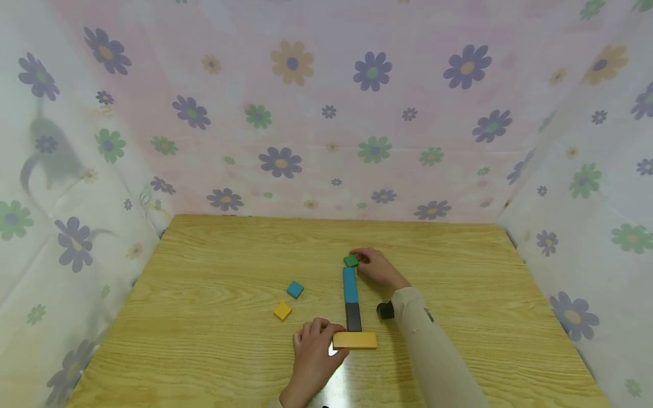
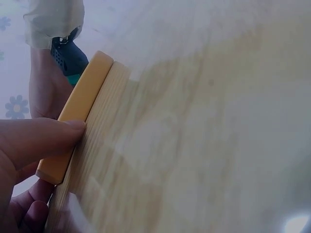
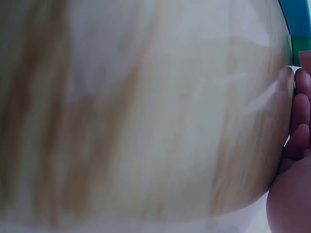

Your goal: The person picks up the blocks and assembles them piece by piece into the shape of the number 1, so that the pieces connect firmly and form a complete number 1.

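In the head view, my left hand [image 1: 315, 354] holds the left end of a long orange block [image 1: 359, 340] that lies crosswise, thumb on its near side and fingers on its far side. The left wrist view shows the thumb pressed along this orange block [image 2: 80, 102]. A black block [image 1: 353, 317] runs away from its far side, and a long blue block [image 1: 350, 285] continues that line. At the far end, my right hand [image 1: 378, 269] pinches a small green block [image 1: 351, 260] by its edges. Only a sliver of the green block [image 3: 301, 51] shows in the right wrist view.
A small blue square block [image 1: 295, 289] and a yellow square block [image 1: 282, 310] lie left of the line on the wooden table [image 1: 219, 340]. A black wrist device [image 1: 385, 310] sits by the right sleeve. Flowered cloth [image 1: 326, 136] hangs behind and at both sides.
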Available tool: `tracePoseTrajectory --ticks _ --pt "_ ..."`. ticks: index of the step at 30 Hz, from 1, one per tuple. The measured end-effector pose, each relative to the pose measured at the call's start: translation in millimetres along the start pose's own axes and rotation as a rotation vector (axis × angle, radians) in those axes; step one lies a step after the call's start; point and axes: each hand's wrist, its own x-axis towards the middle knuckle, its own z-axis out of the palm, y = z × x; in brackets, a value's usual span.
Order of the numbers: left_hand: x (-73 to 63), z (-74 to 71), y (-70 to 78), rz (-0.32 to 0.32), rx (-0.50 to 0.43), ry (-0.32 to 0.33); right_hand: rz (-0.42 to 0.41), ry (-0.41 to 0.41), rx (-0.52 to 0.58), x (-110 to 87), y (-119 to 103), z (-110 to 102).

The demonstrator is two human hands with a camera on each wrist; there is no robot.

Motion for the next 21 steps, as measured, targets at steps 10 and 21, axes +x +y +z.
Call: tracePoseTrajectory --ticks 10,21 --pt "0.9 -1.3 -2.0 -0.014 -0.046 -0.041 -0.01 0.003 0.004 -1.1 -2.5 -1.4" --pt "1.7 -9.1 -6.8 -0.033 -0.184 -0.101 -0.015 0.032 -0.001 -1.5 -2.0 1.5"
